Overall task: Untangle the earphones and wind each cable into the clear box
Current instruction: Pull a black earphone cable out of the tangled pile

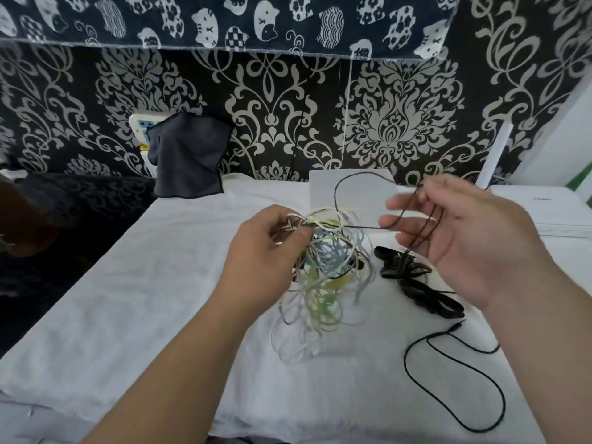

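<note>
Earphones (323,270) tangled, clear box (352,193) behind

My left hand (272,251) hides part of the tangle (323,277), whose hanging loops blur; my forearms leave the bottom edge.

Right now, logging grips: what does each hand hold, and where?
Left hand pinches the pale cable tangle at its top; right hand holds dark cable loops.

A tangle of white, pale blue and yellow-green earphone cables (323,270) lies on the white cloth-covered counter (160,299). A thin black cable (455,373) loops near right. Far behind hang black-and-cream damask wallpaper (397,123), a navy cat-print fabric (224,20) and a dark grey cloth (189,155).
</note>
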